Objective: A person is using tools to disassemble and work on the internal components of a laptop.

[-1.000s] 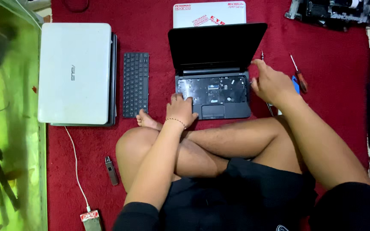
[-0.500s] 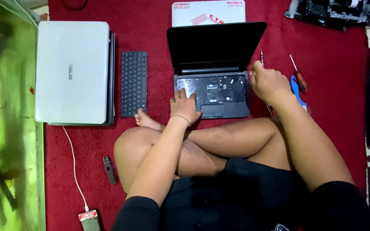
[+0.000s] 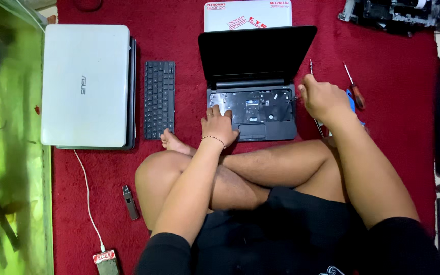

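laptop: small black laptop [image 3: 253, 109] on the red carpet [image 3: 393, 102], just ahead of the crossed legs, lid [image 3: 255, 53] up toward 12 o'clock, keyboard out, bare deck showing.
laptop axis: long axis 9-to-3, hinge at the 12 edge, front edge toward the body at 6.
left hand: left hand [image 3: 219, 125] lies palm down on the deck's 7 o'clock corner, fingers spread flat and pointing to 12. Pressing, not gripping anything.
right hand: right hand [image 3: 322, 97] sits at the laptop's 3 o'clock edge, knuckles up, fingers curled inward toward the deck's right rim. Something thin may be pinched there; cannot tell, the fingertips are hidden.
key relation: deck's right edge is at 9 from the right hand, touching or nearly so. Left hand is on the deck, so both are at the laptop; right is nearer the hinge corner.
tools: slim metal driver [image 3: 312, 69] just at 12 of the right hand, shaft running 12-to-6. Red-handled screwdriver [image 3: 355, 89] at its 2 o'clock, tip toward 11. Blue tool [image 3: 351, 101] partly under the wrist.
loose keyboard: black keyboard [image 3: 159, 99] at 9 of the laptop, long axis 12-to-6.
rest: white closed laptop [image 3: 85, 84] further at 9, stacked on a dark one. White cable [image 3: 87, 198] runs to 6 into a small charger [image 3: 107, 262]. Small dark stick-shaped device [image 3: 130, 202] at 8 of the knee. Fish tank [image 3: 6, 153] along the far 9 edge.
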